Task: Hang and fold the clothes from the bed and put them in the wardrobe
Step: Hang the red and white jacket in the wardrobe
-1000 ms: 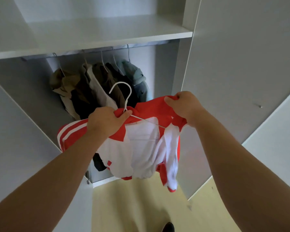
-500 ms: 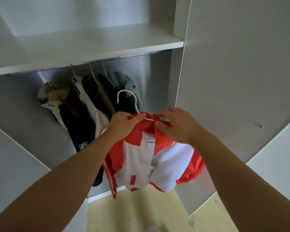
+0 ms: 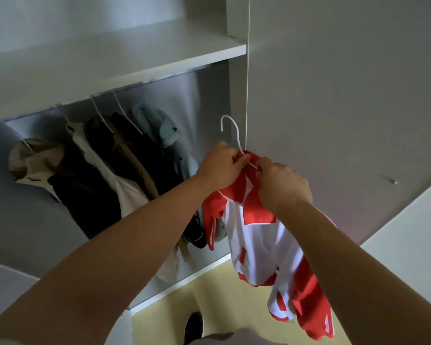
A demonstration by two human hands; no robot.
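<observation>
The left grip is curled round the neck of a white hanger together with the red collar of the jacket, thumb pressed over the cloth. Just to its right, the right grip pinches the collar and the hanger's wire arm with bent fingers. A short run of wire shows between the two grips. The hook stands free above the left grip and touches nothing.

The red-and-white jacket hangs from the hanger under both grips, bunched rather than spread. Its lower part trails down to the right above the floor, and a red sleeve with white stripes hangs lowest.

The wardrobe stands open, with a shelf across the top. Below the shelf a row of clothes hangs on thin white hangers, all slanting the same way. A beige jacket is at the far left, then dark, white and brown garments, and a teal one is last on the right. The shelf edge hides the rail.

The held jacket is at the right end of this row, near the wardrobe's right side. Whether its left sleeve touches the hung clothes cannot be told.

A grey door fills the right side and carries a small metal fitting. Near the bottom edge a dark shoe rests on the pale yellow floor
</observation>
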